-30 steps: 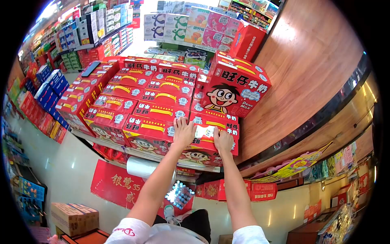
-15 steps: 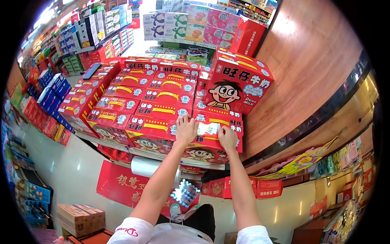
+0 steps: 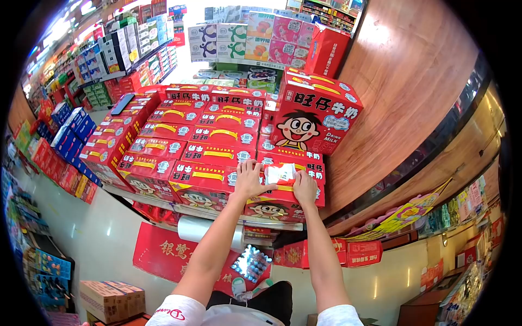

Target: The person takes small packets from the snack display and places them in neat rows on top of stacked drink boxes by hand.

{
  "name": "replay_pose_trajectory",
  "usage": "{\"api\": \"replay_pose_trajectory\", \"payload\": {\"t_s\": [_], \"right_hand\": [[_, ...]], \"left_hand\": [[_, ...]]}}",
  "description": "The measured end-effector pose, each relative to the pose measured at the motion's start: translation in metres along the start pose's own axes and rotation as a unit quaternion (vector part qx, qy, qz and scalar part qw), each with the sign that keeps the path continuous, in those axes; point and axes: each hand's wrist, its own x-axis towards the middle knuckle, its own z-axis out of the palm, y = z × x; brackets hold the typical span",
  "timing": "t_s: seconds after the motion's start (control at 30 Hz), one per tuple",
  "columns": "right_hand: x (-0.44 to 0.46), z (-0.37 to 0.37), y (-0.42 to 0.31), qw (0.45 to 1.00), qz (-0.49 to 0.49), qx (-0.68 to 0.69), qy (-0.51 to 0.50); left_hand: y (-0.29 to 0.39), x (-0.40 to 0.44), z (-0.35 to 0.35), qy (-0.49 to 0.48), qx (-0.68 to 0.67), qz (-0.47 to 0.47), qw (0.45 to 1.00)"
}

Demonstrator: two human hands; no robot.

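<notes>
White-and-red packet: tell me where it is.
In the head view, the white-and-red packet is on top of the red boxes, at the stack's front right, between the left hand and right hand.

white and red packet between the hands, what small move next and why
Probably press the white and red packet flat with the right hand: it lies on the red carton tops between both hands, and the left hand already rests beside it.
</notes>
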Motion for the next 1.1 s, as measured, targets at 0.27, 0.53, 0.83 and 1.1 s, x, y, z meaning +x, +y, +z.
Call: {"api": "replay_pose_trajectory", "payload": {"t_s": [0.27,0.53,0.83,1.1], "right_hand": [[-0.004,0.0,0.003,1.0,0.013,-0.005,0.022],[-0.001,0.001,-0.001,0.999,0.012,-0.051,0.011],[0.001,-0.001,-0.001,0.999,0.025,-0.03,0.001],[-0.001,-0.009,0.0,0.996,0.046,0.081,0.0]], "left_hand": [[-0.002,0.0,0.004,0.032,-0.04,0.004,0.999],[-0.004,0.002,0.005,0.043,-0.062,0.006,0.997],[-0.004,0.003,0.008,0.06,-0.086,0.002,0.994],[-0.001,0.003,0.007,0.072,-0.106,-0.024,0.991]]}}
